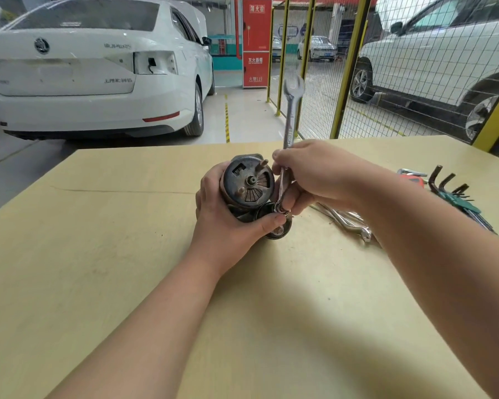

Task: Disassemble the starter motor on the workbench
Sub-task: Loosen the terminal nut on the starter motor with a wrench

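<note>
Wrench (pixel 290 116) on starter motor (pixel 248 182); "火警119" cabinet (pixel 257 41)

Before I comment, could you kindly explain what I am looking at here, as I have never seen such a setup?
There is no machine here. A person wears a camera on the head, and it looks down at their two bare hands. The left hand grips the starter motor, which is on the wooden workbench. The right hand holds a combination wrench, with its lower end at a fastener on the motor. Spare wrenches and hex keys lie to the right.
</note>
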A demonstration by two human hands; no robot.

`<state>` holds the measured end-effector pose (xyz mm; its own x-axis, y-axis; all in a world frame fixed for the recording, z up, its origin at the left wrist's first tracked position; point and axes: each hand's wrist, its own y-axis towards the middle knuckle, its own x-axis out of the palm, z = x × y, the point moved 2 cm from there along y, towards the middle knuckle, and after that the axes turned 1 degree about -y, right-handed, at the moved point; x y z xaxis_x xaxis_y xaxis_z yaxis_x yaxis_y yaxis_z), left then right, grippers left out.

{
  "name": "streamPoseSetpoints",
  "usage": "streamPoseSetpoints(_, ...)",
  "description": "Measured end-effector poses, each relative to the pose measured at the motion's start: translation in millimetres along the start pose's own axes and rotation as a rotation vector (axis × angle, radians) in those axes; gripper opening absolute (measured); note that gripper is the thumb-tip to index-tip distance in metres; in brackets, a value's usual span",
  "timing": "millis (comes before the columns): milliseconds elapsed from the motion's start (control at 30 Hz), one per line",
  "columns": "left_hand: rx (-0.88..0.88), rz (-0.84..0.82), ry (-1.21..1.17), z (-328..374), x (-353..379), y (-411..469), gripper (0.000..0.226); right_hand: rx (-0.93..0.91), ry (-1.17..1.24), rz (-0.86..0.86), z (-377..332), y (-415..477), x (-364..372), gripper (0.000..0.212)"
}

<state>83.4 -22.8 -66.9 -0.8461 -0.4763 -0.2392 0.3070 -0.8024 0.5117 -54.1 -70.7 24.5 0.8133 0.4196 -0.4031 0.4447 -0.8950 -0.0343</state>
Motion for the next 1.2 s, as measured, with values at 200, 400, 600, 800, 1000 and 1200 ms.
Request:
streamPoseSetpoints(200,-0.003,0.01,0.026,3.7,-0.1,-1.0,0.084,-0.143,0.202,0.09,9.2,-8.8,-3.6,0.028)
streamPoseSetpoints(400,-0.002,0.002,0.047,6.2,-0.8,-3.0,0.081,-0.131,0.689,0.279,49.6,-18.3,10.5,0.029)
streamPoseSetpoints(600,0.001,-0.003,0.054,6.9,-0.8,-3.8,0.087,-0.081,0.922,0.348,59.6,-21.4,23.5,0.026)
streamPoseSetpoints(800,-0.011,-0.009,0.012,4.1,0.0,-2.6,0.089,-0.058,0.845,0.332,56.0,-20.9,20.0,0.026)
streamPoseSetpoints(1000,-0.006,0.005,0.01,2.0,0.8,-1.4,0.089,-0.01,0.55,0.186,38.6,-12.2,6.6,0.023)
streamPoseSetpoints(1200,-0.011,0.014,0.02,2.7,1.0,-1.6,0.087,-0.009,0.064,0.015,6.6,-0.7,-1.7,0.028)
